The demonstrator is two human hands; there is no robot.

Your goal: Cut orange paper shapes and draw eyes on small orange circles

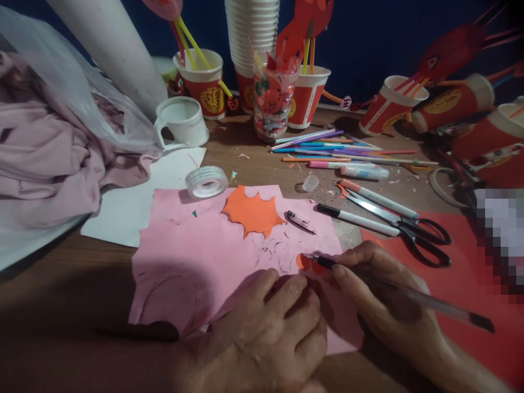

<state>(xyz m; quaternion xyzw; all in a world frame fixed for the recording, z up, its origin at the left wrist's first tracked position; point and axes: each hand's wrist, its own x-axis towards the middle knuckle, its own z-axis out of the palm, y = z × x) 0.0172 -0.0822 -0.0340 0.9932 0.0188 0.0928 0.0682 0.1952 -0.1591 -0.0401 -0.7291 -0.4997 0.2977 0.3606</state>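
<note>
My right hand (380, 289) grips a gel pen (421, 297) with a clear barrel and dark ends. Its tip touches a small orange paper circle (302, 262), and a second orange-red piece (317, 267) sits just beside it. Both rest on a pink paper sheet (180, 234) marked with drawn lines. Across the sheet's near edge lies my left hand (274, 327), fingers apart and slightly bent, pressing on the paper; what is under the palm is hidden. A spiky orange paper cutout (251, 213) and a clear pen cap (301, 222) lie farther up the pink sheet.
To the right are scissors (401, 221), a black-capped marker (356, 219) and red paper (462, 327). Behind stand a tape roll (207, 183), a white mug (184, 123), colored sticks (327, 147) and several red paper cups (204, 87). Pink cloth (49, 147) fills the left side.
</note>
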